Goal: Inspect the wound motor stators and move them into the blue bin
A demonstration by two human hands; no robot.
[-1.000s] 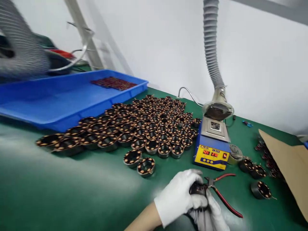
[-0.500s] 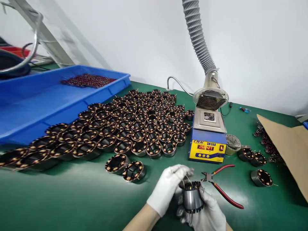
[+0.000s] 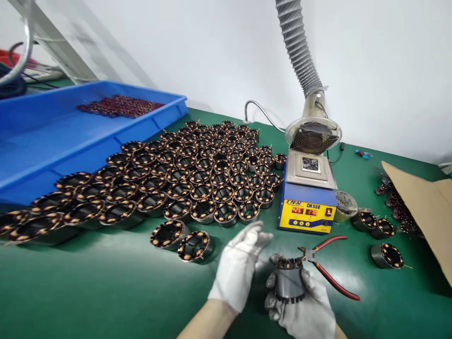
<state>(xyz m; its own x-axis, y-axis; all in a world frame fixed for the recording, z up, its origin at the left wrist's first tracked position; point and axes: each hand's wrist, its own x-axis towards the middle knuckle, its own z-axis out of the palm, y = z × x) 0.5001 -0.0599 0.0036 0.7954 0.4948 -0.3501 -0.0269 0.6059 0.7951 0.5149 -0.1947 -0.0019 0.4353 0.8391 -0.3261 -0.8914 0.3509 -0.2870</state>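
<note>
My right hand (image 3: pixel 304 308), in a white glove, grips a cylindrical motor stator (image 3: pixel 289 280) with copper windings, held upright low in the view. My left hand (image 3: pixel 238 266), also gloved, hovers just left of the stator with fingers spread, holding nothing; a thin wire seems to run from the stator toward it. Red-handled cutting pliers (image 3: pixel 326 266) lie on the green mat just right of the stator.
Several rows of stators (image 3: pixel 197 181) cover the mat's middle and left, two more (image 3: pixel 181 240) standing apart. A blue and yellow solder pot (image 3: pixel 306 197) stands under a fume hose (image 3: pixel 300 52). A blue tray (image 3: pixel 52 136) is left, loose stators (image 3: pixel 386 255) and cardboard (image 3: pixel 420 212) right.
My left hand has let go of the stator's top and moved left, fingers spreading. The right hand keeps hold of the stator. The view has swung right and steadied.
</note>
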